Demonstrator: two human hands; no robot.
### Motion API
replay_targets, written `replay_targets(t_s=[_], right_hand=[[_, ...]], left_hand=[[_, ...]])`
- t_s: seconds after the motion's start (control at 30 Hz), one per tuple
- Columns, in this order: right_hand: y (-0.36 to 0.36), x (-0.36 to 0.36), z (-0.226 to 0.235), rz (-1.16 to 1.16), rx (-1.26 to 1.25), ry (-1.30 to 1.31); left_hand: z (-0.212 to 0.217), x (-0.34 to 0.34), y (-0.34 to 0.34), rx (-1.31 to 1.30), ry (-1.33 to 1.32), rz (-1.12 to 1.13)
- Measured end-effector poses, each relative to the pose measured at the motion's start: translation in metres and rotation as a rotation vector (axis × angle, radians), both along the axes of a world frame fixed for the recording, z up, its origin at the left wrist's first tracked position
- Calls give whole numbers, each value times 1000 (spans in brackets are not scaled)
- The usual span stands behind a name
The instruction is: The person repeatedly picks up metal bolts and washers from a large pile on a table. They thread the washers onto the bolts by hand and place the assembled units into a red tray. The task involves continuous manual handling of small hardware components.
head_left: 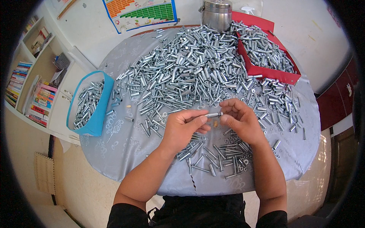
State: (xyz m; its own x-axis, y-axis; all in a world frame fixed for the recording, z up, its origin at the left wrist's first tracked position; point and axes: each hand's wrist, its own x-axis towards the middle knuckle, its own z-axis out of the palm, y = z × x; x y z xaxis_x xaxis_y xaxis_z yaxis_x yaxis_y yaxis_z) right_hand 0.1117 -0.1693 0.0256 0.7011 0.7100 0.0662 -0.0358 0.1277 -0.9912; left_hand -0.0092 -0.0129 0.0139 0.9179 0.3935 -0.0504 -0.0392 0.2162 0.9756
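Assembly seems under way: a silver bolt (213, 114) is pinched between left hand (185, 127) and right hand (239, 119), above loose bolts (220, 154); careful alignment is called for next.

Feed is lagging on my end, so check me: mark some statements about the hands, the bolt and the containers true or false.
1. Both hands, left hand and right hand, hold one metal bolt between them. True.
2. The blue box sits at the person's right. False: it is at the left; the red tray is right.
3. The red tray is empty. False: it holds metal sleeves.
4. A steel canister stands at the table's far edge. True.
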Motion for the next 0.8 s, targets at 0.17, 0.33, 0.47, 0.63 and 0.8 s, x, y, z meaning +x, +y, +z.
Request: replay_targets(t_s=[0.17,0.33,0.47,0.63,0.8], right_hand=[[-12,16,-5,139,-286,-185],[-3,6,-9,45,-146,-173],[-10,12,-6,152,-205,-150],[-6,9,-11,87,-144,-137],[-2,2,-1,34,-42,-55]], left_hand=[[-2,-1,1,3,-23,-6],[-3,1,1,2,-20,-7],[-5,0,1,-5,-30,-4],[-3,0,1,-5,-32,-5],[-4,0,1,3,-25,-1]])
